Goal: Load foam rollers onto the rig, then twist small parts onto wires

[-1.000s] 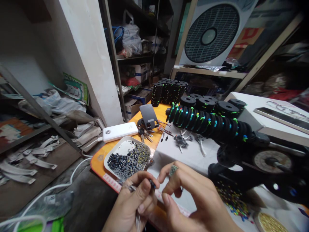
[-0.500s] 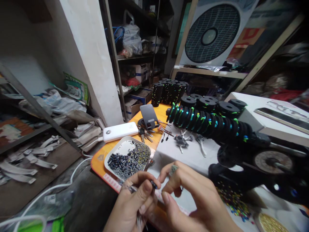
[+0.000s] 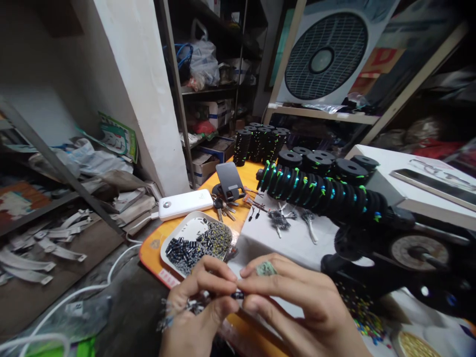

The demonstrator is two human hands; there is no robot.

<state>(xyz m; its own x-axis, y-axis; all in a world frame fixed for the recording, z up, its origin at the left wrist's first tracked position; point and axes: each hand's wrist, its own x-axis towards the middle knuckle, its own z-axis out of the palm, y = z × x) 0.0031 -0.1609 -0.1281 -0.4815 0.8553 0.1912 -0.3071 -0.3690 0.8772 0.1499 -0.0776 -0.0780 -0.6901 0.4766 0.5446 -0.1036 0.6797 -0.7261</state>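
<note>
My left hand [image 3: 203,302] and my right hand [image 3: 293,297] meet at the fingertips, low in the middle of the head view. Between them is a small dark bead-like piece [image 3: 237,295], pinched by the left fingers and touched by the right ones. A bundle of thin pale strands [image 3: 167,315] sticks out from the left hand. The right hand's fingers are bent together, with a greenish wrap [image 3: 266,268] on one finger. Just behind the left hand, a white tray [image 3: 165,250] holds dark, grey and yellow small pieces.
A white power bank [image 3: 185,204], keys [image 3: 223,210] and a phone stand [image 3: 229,180] lie past the tray. At right is a black roller [image 3: 320,191] wound with green-knotted cords. Black spools [image 3: 242,147], loose beads [image 3: 368,322] and a fan [image 3: 327,57] are around.
Both hands have turned so that their fingertips come together around the dark piece. The pale strands now show at the left hand's outer side.
</note>
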